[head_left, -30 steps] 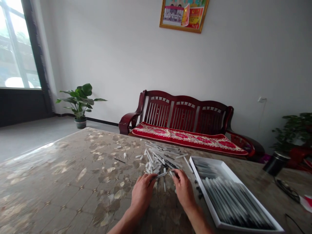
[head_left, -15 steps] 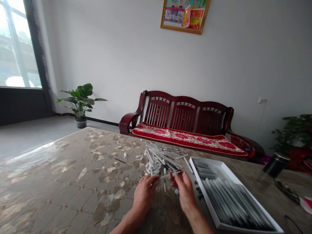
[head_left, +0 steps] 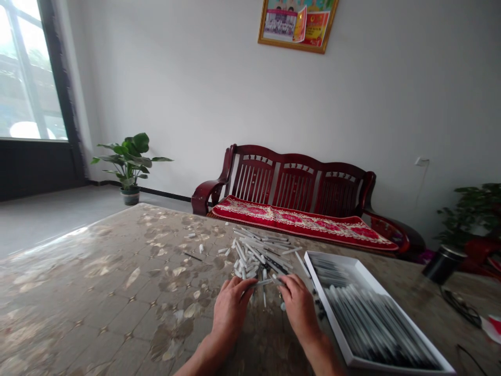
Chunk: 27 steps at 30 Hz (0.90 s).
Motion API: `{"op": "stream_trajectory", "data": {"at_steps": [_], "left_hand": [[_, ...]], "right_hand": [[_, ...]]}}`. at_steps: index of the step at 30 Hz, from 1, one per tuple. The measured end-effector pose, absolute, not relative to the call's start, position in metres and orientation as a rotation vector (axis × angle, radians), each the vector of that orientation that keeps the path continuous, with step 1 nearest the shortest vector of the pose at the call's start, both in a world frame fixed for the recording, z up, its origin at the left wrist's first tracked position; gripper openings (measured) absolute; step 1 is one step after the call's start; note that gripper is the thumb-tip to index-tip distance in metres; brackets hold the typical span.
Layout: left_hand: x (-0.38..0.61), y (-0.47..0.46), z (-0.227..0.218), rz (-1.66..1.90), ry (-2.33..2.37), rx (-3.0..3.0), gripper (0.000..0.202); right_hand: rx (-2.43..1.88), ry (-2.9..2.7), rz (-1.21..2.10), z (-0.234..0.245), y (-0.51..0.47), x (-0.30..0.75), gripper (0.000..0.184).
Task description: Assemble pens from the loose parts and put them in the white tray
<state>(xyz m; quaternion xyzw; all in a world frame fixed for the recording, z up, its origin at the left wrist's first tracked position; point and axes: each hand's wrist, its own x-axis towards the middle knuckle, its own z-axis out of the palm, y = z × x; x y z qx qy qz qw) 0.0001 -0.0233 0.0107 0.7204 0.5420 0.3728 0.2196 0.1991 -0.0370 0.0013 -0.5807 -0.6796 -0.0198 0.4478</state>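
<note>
My left hand (head_left: pixel 231 305) is closed in a pinch around a slim, pale pen barrel (head_left: pixel 263 282), which points to the right. My right hand (head_left: pixel 300 305) pinches a short whitish piece that looks like a pen cap (head_left: pixel 276 280), close to the barrel's right end. Whether the two pieces touch is too small to tell. Just beyond my fingers lies a loose pile of pen parts (head_left: pixel 250 253), with white caps at the left and long translucent barrels behind and to the right.
To the right, a white open box (head_left: pixel 405 308) holds many pens in rows. Small black pieces (head_left: pixel 321 308) lie along its left side. A thin dark rod (head_left: pixel 193 257) and a few white caps (head_left: pixel 201 248) are scattered at the left on the patterned tablecloth (head_left: pixel 129 292). A cable (head_left: pixel 462 308) lies far right.
My right hand has turned so its back shows more, and its piece has shifted slightly left, nearer the barrel. My left hand stays in about the same place.
</note>
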Motion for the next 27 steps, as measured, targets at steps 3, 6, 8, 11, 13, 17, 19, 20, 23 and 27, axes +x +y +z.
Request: {"op": "stream_trajectory", "data": {"at_steps": [3,6,8,11,13,17,19,20,23,27], "left_hand": [[0.000,-0.024,0.011,1.023,1.497,2.043,0.026],[0.000,-0.025,0.012,1.023,1.493,2.100,0.025],[0.000,-0.025,0.012,1.027,1.489,2.136,0.024],[0.000,-0.026,0.011,1.036,1.465,2.190,0.023],[-0.001,-0.025,0.012,1.041,1.449,2.225,0.022],[-0.003,-0.023,0.012,1.073,1.405,2.312,0.021],[-0.004,-0.022,0.012,1.106,1.372,2.376,0.021],[-0.005,-0.021,0.012,1.124,1.355,2.413,0.021],[-0.007,-0.021,0.013,1.175,1.288,2.528,0.022],[-0.007,-0.022,0.015,1.188,1.192,2.630,0.025]], "right_hand": [[-1.370,-1.718,-0.121,0.003,-0.039,0.198,0.022],[-1.315,-1.751,-0.176,0.005,-0.040,0.196,0.022],[-1.289,-1.786,-0.194,0.006,-0.041,0.196,0.023],[-1.256,-1.844,-0.220,0.007,-0.042,0.196,0.026],[-1.241,-1.877,-0.235,0.007,-0.042,0.196,0.027],[-1.244,-1.939,-0.191,0.012,-0.044,0.196,0.030],[-1.295,-1.956,-0.121,0.017,-0.045,0.195,0.029],[-1.330,-1.958,-0.067,0.020,-0.046,0.195,0.029],[-1.414,-1.934,0.169,0.032,-0.048,0.195,0.022],[-1.491,-1.922,0.423,0.050,-0.054,0.198,0.019]]}}
